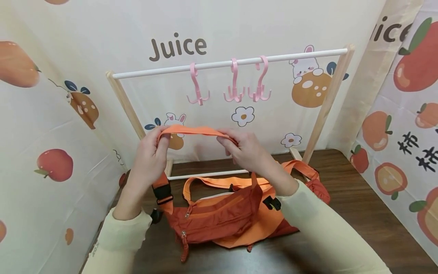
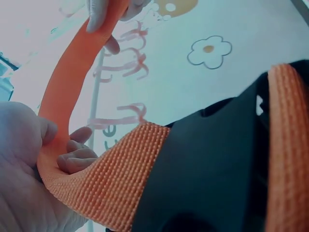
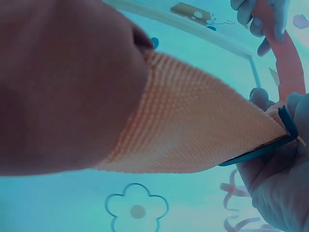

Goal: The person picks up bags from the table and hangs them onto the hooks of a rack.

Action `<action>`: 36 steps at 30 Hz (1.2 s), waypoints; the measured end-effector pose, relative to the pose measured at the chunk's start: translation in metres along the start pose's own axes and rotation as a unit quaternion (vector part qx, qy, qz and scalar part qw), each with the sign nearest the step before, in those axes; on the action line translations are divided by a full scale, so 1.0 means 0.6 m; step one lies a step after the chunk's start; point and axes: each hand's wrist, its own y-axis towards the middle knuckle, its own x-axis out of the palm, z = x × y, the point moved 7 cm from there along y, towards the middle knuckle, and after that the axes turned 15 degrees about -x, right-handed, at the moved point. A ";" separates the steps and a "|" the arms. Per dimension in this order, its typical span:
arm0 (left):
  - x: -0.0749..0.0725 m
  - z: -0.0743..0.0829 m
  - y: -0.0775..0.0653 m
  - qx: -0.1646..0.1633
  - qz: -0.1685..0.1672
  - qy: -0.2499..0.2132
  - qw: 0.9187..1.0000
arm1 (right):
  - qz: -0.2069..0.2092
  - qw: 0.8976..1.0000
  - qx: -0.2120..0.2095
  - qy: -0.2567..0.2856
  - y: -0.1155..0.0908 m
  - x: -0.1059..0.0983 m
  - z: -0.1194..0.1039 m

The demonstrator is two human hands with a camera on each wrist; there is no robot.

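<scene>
An orange strap (image 1: pixel 191 129) is held up level above the table, spanning both hands. My left hand (image 1: pixel 150 155) grips its left part, thumb against the strap and fingers curled behind. My right hand (image 1: pixel 243 149) pinches the right part between thumb and fingers. Below hangs a rust-red waist bag (image 1: pixel 219 219) with zip pulls, tilted over the table; a black buckle (image 1: pixel 162 193) sits on its left strap. Up close in the left wrist view are the ribbed webbing (image 2: pixel 120 169) and a dark buckle (image 2: pixel 207 159). A large blurred shape hides much of the right wrist view.
Behind the hands stands a rack with a white rod (image 1: pixel 219 64) and wooden posts. Pink hooks (image 1: pixel 234 82) hang from it. Another orange bag (image 1: pixel 270 213) lies behind the waist bag, and a red one (image 1: pixel 318 190) at the right. Printed curtains surround the wooden table (image 1: pixel 369 224).
</scene>
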 end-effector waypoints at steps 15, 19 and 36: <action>-0.015 0.021 0.064 0.046 0.053 0.012 0.997 | 0.072 0.989 -0.064 -0.116 0.057 -0.050 -0.017; -0.014 0.022 0.089 0.049 0.065 0.017 0.997 | 0.081 0.984 -0.051 -0.147 0.072 -0.057 -0.010; -0.002 0.016 0.173 -0.019 0.104 0.019 0.994 | 0.061 0.980 0.014 -0.187 0.125 -0.065 0.008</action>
